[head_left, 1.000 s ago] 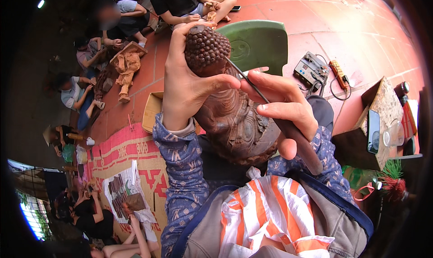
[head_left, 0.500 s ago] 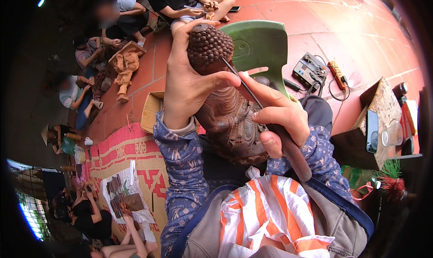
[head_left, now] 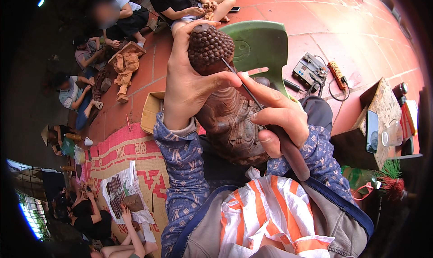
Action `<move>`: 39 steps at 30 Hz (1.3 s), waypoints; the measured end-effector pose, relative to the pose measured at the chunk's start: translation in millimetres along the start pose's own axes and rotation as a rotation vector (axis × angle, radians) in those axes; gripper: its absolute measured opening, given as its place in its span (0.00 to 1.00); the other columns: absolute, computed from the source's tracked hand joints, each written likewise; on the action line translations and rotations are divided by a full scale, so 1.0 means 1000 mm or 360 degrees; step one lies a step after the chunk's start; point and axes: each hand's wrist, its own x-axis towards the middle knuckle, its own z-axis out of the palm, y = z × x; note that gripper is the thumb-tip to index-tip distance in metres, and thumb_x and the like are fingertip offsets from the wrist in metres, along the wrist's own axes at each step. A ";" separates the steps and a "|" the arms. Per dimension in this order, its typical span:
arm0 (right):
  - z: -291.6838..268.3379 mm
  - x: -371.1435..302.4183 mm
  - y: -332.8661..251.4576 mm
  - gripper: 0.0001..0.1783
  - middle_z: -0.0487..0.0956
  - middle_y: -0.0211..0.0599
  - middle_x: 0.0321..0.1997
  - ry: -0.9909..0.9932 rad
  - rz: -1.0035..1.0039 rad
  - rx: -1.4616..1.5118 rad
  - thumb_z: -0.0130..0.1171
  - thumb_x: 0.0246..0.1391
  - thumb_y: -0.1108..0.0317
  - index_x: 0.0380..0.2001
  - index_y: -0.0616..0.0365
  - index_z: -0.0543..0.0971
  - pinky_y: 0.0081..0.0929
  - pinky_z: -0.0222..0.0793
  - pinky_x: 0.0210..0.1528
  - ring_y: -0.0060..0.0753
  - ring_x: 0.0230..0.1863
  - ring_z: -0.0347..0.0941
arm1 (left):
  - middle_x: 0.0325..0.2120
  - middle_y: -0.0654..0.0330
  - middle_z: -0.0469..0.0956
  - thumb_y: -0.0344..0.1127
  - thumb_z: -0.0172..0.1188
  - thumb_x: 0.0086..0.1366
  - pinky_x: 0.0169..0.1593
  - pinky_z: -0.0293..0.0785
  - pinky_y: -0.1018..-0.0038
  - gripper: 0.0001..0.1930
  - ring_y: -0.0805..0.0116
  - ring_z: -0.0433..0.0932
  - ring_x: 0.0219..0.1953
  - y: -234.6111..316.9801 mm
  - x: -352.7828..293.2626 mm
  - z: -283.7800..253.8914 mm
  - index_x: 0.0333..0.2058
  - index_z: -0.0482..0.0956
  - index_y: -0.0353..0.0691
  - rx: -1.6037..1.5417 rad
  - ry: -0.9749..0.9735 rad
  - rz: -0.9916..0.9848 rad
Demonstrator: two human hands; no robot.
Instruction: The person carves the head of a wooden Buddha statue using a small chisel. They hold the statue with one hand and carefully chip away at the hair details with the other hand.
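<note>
Head view: I see a dark brown carved wooden statue (head_left: 234,127) between a green plastic chair (head_left: 266,52) and an orange-and-white striped cloth (head_left: 273,210). The left hand (head_left: 187,84) has its fingers clamped around the statue's bumpy head. The right hand (head_left: 288,118) has its fingers clamped on a thin metal tool with a round brown handle (head_left: 293,156), its tip by the statue's hairline.

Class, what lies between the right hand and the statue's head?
In the head view, the tool's shaft and the left thumb lie there.
</note>
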 end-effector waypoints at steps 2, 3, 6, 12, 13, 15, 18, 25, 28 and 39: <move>-0.002 0.002 -0.001 0.09 0.68 0.73 0.55 -0.0026 -0.0003 -0.0012 0.58 0.49 0.73 0.34 0.65 0.75 0.37 0.73 0.49 0.61 0.49 0.75 | 0.43 0.62 0.65 0.44 0.79 0.36 0.51 0.67 0.76 0.42 0.72 0.70 0.46 0.000 0.000 0.001 0.49 0.67 0.37 -0.0042 0.0017 -0.0019; -0.003 0.002 -0.001 0.08 0.68 0.73 0.55 -0.0039 -0.0004 -0.0019 0.58 0.49 0.73 0.34 0.65 0.75 0.37 0.73 0.49 0.61 0.49 0.75 | 0.43 0.62 0.65 0.44 0.79 0.36 0.51 0.67 0.76 0.42 0.71 0.70 0.46 -0.001 -0.001 0.002 0.49 0.67 0.37 -0.0065 0.0024 -0.0028; -0.009 -0.001 0.006 0.10 0.64 0.78 0.57 -0.0202 0.0069 0.0034 0.48 0.60 0.65 0.35 0.62 0.70 0.46 0.66 0.56 0.66 0.56 0.69 | 0.44 0.57 0.75 0.46 0.77 0.38 0.49 0.72 0.79 0.46 0.74 0.75 0.43 -0.002 0.000 -0.005 0.54 0.62 0.37 0.0296 -0.0060 0.0100; -0.017 0.004 0.006 0.08 0.68 0.78 0.53 -0.0168 0.0051 0.0127 0.48 0.56 0.69 0.33 0.65 0.71 0.43 0.68 0.54 0.63 0.53 0.72 | 0.44 0.57 0.75 0.49 0.75 0.40 0.47 0.72 0.80 0.45 0.75 0.75 0.42 -0.002 0.001 -0.002 0.53 0.62 0.37 0.0348 -0.0056 0.0103; -0.017 0.004 0.005 0.09 0.69 0.77 0.52 -0.0157 0.0088 0.0117 0.49 0.56 0.69 0.32 0.66 0.71 0.42 0.68 0.54 0.62 0.52 0.73 | 0.44 0.57 0.75 0.49 0.75 0.40 0.47 0.72 0.80 0.44 0.75 0.75 0.41 -0.002 0.001 -0.003 0.53 0.62 0.37 0.0357 -0.0056 0.0112; -0.020 0.007 -0.001 0.10 0.71 0.76 0.49 -0.0163 0.0191 0.0085 0.50 0.55 0.67 0.30 0.67 0.72 0.39 0.69 0.52 0.59 0.50 0.75 | 0.43 0.57 0.75 0.50 0.75 0.40 0.47 0.72 0.80 0.44 0.75 0.75 0.41 -0.002 0.001 -0.003 0.53 0.62 0.37 0.0374 -0.0056 0.0130; -0.035 0.019 -0.016 0.12 0.74 0.74 0.46 -0.0260 0.0411 -0.0001 0.51 0.53 0.65 0.29 0.67 0.73 0.35 0.72 0.48 0.54 0.45 0.77 | 0.43 0.62 0.69 0.47 0.77 0.39 0.50 0.68 0.75 0.40 0.71 0.71 0.45 0.002 -0.001 0.002 0.48 0.65 0.38 0.0069 0.0026 0.0000; -0.047 0.036 -0.007 0.10 0.79 0.54 0.33 -0.0369 0.0110 0.0243 0.53 0.50 0.67 0.29 0.66 0.76 0.29 0.75 0.36 0.43 0.30 0.80 | 0.43 0.62 0.69 0.46 0.79 0.35 0.50 0.69 0.76 0.43 0.73 0.71 0.45 -0.003 0.002 -0.004 0.48 0.65 0.38 0.0100 -0.0064 0.0102; -0.041 0.028 -0.010 0.12 0.77 0.65 0.41 -0.0278 0.0144 0.0087 0.53 0.49 0.65 0.28 0.66 0.74 0.27 0.74 0.36 0.44 0.31 0.80 | 0.43 0.62 0.69 0.45 0.80 0.34 0.50 0.69 0.76 0.43 0.73 0.71 0.45 -0.001 0.002 -0.001 0.48 0.65 0.38 0.0057 -0.0014 0.0026; -0.018 0.027 -0.028 0.12 0.77 0.69 0.41 -0.0005 0.0198 -0.0178 0.52 0.45 0.68 0.28 0.69 0.74 0.26 0.74 0.38 0.45 0.32 0.79 | 0.42 0.63 0.69 0.46 0.77 0.40 0.49 0.69 0.77 0.40 0.74 0.71 0.44 -0.002 0.001 0.003 0.49 0.66 0.37 -0.0074 0.0012 0.0006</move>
